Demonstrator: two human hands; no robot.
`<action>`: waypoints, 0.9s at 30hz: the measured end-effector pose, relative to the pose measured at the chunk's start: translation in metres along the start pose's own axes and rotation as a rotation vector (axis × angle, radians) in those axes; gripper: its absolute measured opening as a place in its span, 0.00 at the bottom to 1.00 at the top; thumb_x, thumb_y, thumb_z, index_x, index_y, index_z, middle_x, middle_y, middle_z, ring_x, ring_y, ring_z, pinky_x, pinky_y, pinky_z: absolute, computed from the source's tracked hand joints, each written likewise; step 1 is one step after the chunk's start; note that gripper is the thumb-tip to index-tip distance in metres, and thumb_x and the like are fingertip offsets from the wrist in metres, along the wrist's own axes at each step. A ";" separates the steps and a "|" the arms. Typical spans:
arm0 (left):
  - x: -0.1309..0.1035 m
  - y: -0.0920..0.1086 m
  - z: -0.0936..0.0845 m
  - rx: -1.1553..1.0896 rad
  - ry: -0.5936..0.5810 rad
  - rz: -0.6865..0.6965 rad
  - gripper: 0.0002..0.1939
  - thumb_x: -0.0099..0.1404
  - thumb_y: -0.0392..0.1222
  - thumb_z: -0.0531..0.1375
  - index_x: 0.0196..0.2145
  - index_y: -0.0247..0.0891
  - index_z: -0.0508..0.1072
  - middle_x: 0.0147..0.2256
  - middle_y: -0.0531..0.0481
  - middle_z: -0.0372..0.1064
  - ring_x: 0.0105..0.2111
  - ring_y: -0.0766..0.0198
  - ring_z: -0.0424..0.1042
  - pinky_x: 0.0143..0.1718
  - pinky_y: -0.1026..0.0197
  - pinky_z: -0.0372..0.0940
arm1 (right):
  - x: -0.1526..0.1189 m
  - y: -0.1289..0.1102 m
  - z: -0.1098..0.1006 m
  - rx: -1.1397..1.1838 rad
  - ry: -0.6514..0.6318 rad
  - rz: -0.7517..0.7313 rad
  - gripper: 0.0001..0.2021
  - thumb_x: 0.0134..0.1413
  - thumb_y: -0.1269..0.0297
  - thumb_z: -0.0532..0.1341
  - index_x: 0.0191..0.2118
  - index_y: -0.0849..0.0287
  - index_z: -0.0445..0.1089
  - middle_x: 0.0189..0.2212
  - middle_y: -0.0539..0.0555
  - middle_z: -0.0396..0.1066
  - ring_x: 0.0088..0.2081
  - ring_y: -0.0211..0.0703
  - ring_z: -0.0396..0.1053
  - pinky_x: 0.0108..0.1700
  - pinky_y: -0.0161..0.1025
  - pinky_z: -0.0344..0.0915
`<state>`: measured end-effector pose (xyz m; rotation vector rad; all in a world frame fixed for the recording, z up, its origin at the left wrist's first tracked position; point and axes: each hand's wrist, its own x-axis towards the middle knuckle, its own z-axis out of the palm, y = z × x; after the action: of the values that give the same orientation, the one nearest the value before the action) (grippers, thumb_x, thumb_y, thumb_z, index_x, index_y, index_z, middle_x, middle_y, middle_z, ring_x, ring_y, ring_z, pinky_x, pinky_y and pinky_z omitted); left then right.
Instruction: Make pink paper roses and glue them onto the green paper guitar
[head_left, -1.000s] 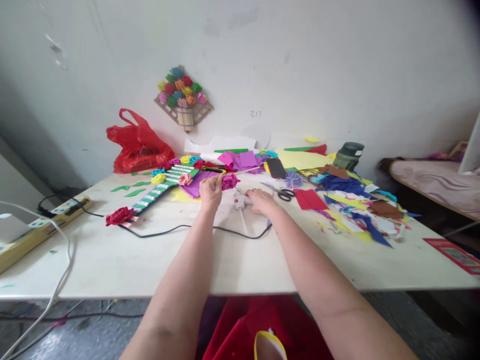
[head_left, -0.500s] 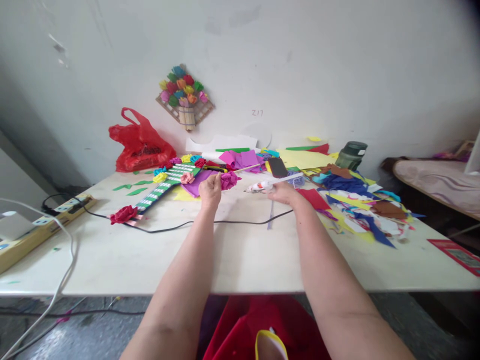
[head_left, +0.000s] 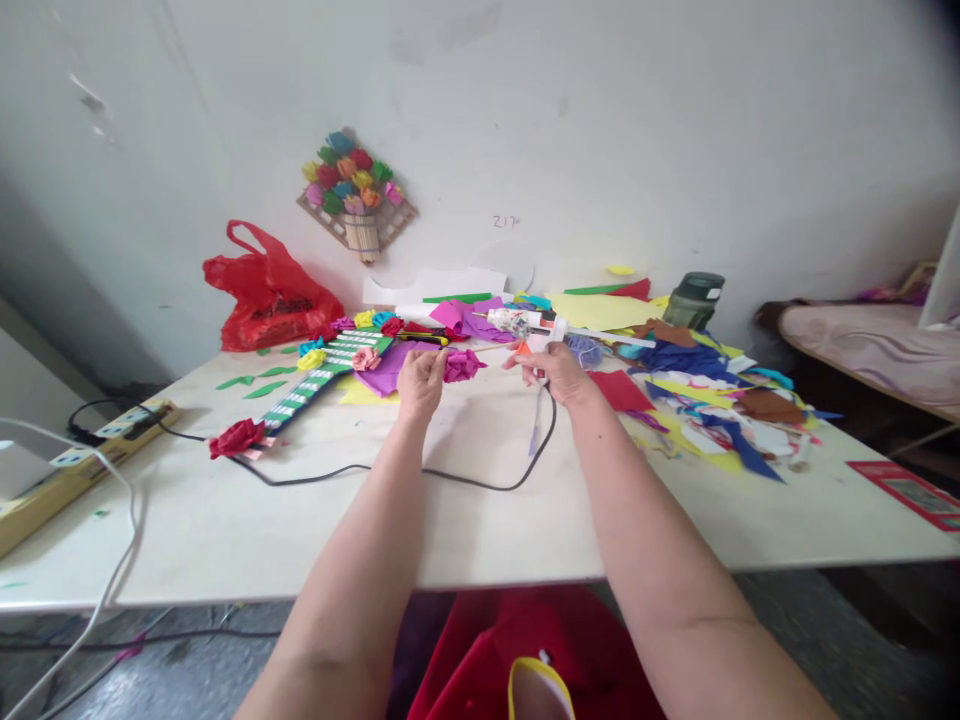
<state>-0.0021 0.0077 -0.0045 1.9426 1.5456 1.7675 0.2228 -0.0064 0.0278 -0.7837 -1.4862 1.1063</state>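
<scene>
Two hands, apart, each occupied. Left hand (head_left: 421,380): fingers pinched together at the left edge of a magenta paper flower (head_left: 465,366), which sits just right of the knuckles; the exact contact is hidden from me. Right hand (head_left: 561,372): closed around the handle of a white glue gun (head_left: 556,332), its barrel (head_left: 511,320) pointing left, beyond the flower and apart from it. A glue stick (head_left: 611,337) juts out to the right of that hand. Handling, my estimate: flower very light, soft, easily crushed; I would pinch only the base and leave the ruffles free. Gun: stiff, fairly light, tip probably hot; I would grip the handle, well back from it. The black cord (head_left: 510,488), looping nearer me than both hands, could tug.
</scene>
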 end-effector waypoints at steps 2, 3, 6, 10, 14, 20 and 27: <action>-0.002 0.002 0.001 0.028 -0.013 0.017 0.16 0.63 0.50 0.54 0.25 0.39 0.74 0.26 0.46 0.65 0.33 0.58 0.65 0.36 0.59 0.59 | 0.001 -0.001 0.008 0.034 -0.007 -0.025 0.14 0.39 0.57 0.65 0.30 0.63 0.70 0.22 0.53 0.72 0.15 0.31 0.56 0.22 0.36 0.57; -0.002 0.003 0.001 0.036 -0.019 0.027 0.16 0.63 0.50 0.54 0.27 0.39 0.75 0.27 0.46 0.65 0.34 0.58 0.65 0.36 0.59 0.59 | 0.001 -0.001 0.012 0.045 -0.015 -0.032 0.14 0.39 0.56 0.65 0.30 0.62 0.70 0.21 0.53 0.72 0.16 0.32 0.56 0.22 0.36 0.58; -0.004 0.005 0.003 0.045 -0.031 0.057 0.14 0.63 0.49 0.55 0.29 0.39 0.76 0.30 0.46 0.66 0.35 0.59 0.65 0.36 0.60 0.58 | 0.000 -0.002 0.019 0.053 -0.038 -0.043 0.15 0.40 0.54 0.64 0.30 0.62 0.70 0.18 0.51 0.69 0.16 0.33 0.57 0.24 0.36 0.59; -0.006 0.007 0.005 0.073 -0.054 0.088 0.14 0.63 0.49 0.55 0.30 0.40 0.77 0.31 0.46 0.66 0.35 0.58 0.65 0.36 0.60 0.58 | -0.001 -0.002 0.023 0.019 -0.058 -0.053 0.14 0.42 0.54 0.63 0.30 0.61 0.71 0.19 0.50 0.70 0.16 0.33 0.57 0.26 0.37 0.61; -0.007 0.008 0.006 0.101 -0.076 0.120 0.15 0.64 0.49 0.54 0.31 0.40 0.77 0.32 0.45 0.67 0.35 0.59 0.66 0.35 0.61 0.58 | 0.000 0.001 0.023 0.037 -0.071 -0.073 0.12 0.42 0.56 0.63 0.28 0.61 0.71 0.21 0.52 0.71 0.16 0.32 0.57 0.25 0.37 0.60; -0.009 0.008 0.008 0.126 -0.113 0.156 0.16 0.65 0.49 0.53 0.32 0.39 0.77 0.33 0.45 0.68 0.36 0.59 0.67 0.35 0.61 0.59 | 0.002 0.007 0.022 0.059 -0.085 -0.066 0.13 0.42 0.58 0.63 0.18 0.61 0.66 0.17 0.50 0.68 0.16 0.32 0.57 0.25 0.36 0.59; -0.009 0.008 0.009 0.152 -0.085 0.152 0.16 0.66 0.49 0.53 0.31 0.39 0.76 0.33 0.46 0.69 0.36 0.61 0.68 0.35 0.62 0.60 | 0.001 0.004 0.026 0.057 -0.102 -0.063 0.16 0.41 0.59 0.64 0.14 0.60 0.62 0.16 0.50 0.66 0.17 0.32 0.59 0.24 0.35 0.57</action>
<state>0.0116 0.0020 -0.0087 2.2303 1.5857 1.6383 0.1971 -0.0101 0.0244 -0.6449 -1.5473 1.1508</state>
